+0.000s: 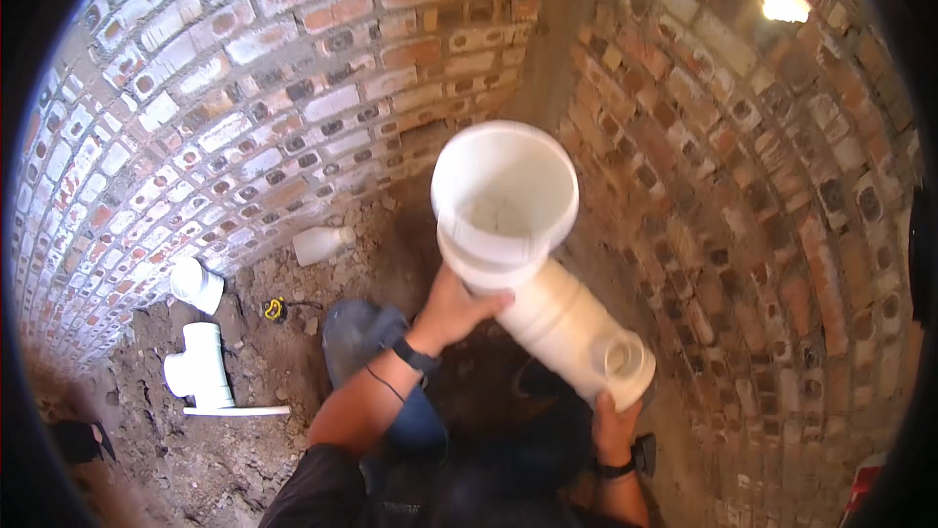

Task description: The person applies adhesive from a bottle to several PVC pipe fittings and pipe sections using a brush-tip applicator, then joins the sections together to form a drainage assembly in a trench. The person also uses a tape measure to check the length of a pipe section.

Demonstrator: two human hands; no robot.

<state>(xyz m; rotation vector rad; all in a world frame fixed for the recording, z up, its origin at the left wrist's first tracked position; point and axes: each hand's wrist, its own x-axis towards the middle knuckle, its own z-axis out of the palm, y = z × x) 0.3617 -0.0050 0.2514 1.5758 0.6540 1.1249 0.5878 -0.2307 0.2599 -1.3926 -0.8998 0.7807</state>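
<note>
Both my hands hold a large white plastic pipe fitting (557,311) in front of me, tilted so that it slants from upper left to lower right. Its wide round mouth faces up toward me, and a narrower opening shows near its lower right end. My left hand (454,311) grips it just below the wide mouth, thumb across the front. My right hand (616,427) supports the lower end from beneath; some of its fingers are hidden behind the fitting.
On the dirt floor at left lie a white pipe tee (203,372), a white elbow (198,284), a thin white strip (237,411), a yellow tape measure (275,309) and a whitish plastic bottle (322,244). Brick walls (322,59) meet in a corner ahead. A lamp (785,2) glows upper right.
</note>
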